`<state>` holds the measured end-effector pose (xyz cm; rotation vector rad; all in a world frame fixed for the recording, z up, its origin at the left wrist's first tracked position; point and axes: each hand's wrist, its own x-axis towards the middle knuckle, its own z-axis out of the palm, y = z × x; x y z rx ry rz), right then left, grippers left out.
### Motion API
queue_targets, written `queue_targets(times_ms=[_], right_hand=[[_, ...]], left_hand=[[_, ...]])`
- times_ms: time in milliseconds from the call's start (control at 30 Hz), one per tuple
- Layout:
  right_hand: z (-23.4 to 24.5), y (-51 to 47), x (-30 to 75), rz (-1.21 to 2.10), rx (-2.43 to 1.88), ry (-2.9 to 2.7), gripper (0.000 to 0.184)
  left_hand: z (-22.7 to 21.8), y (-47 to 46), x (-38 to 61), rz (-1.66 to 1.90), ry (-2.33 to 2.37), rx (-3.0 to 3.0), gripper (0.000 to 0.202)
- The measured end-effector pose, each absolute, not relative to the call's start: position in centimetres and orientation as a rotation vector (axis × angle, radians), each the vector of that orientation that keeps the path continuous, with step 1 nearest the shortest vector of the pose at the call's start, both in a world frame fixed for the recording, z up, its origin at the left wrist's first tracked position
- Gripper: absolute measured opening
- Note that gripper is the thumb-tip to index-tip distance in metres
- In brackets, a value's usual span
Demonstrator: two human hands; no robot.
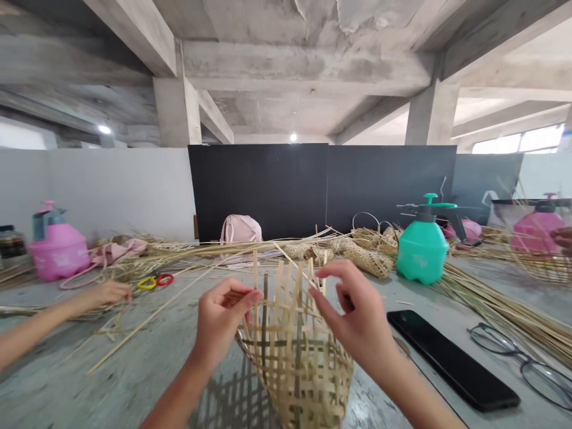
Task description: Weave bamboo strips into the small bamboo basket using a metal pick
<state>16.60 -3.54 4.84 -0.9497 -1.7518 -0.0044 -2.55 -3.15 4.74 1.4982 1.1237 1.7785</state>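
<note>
A partly woven bamboo basket (308, 369) stands in front of me, its upright strips fanning out unwoven at the top. At its upper left edge my left hand (223, 316) is closed in a pinch on a thin bamboo strip (255, 268). My right hand (353, 304) is at the upper right of the weave, thumb and index finger parted beside the strip ends. Contact between those fingertips and the strips is hard to make out. A loose pale strip (288, 255) slants down toward the right hand. Darker strips run through the weave.
A black phone (451, 357) and glasses (496, 339) lie at right, near a green spray bottle (422, 250) and bamboo strips (500, 304). At left are another person's hand (107, 293), scissors (155, 281) and a pink spray bottle (60, 250). Another hand (563, 238) shows far right.
</note>
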Motion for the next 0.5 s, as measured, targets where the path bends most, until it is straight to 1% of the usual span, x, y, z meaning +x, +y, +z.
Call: queue_targets(times_ms=[67,133,200,333,500], right_hand=[[4.3,-4.2,15.8,-0.121,-0.947,-1.923,0.018],[3.7,-4.6,15.2,-0.226,-1.064,-2.068,0.029],[3.2,-4.5,14.9,-0.303,-1.188,-2.147,0.035],[2.9,-3.5,15.4,-0.352,-1.256,-2.238,0.037],[3.5,-2.5,15.9,-0.26,-1.267,-2.275,0.033]], left_hand=[[4.0,-3.2,-1.7,1.815,1.156,1.424,0.02],[3.1,-3.0,-0.9,1.86,1.176,1.319,0.022],[2.0,-2.5,-0.2,1.865,1.182,1.21,0.025],[0.6,-1.7,0.4,1.762,1.185,1.035,0.035],[0.6,-2.0,0.4,1.751,1.177,1.049,0.038]])
